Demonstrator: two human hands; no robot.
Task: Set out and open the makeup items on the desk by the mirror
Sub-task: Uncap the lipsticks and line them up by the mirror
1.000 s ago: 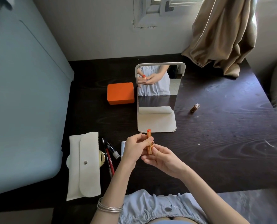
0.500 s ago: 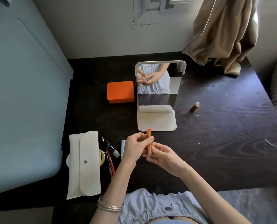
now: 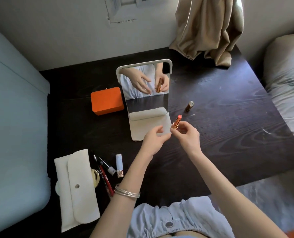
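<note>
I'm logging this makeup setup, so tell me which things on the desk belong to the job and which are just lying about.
Job:
open lipstick held by right hand
lipstick cap
white tube
pencils
pouch
mirror
left hand, holding nothing

Lying about:
orange box
curtain

A beige curtain (image 3: 209, 30) hangs down onto the far right corner of the dark desk. A pale blue cabinet (image 3: 14, 127) stands along the left side. At the right edge lies a bed with a grey pillow (image 3: 287, 52) and striped sheet (image 3: 290, 100). The wall (image 3: 65, 31) behind is grey-white.
</note>
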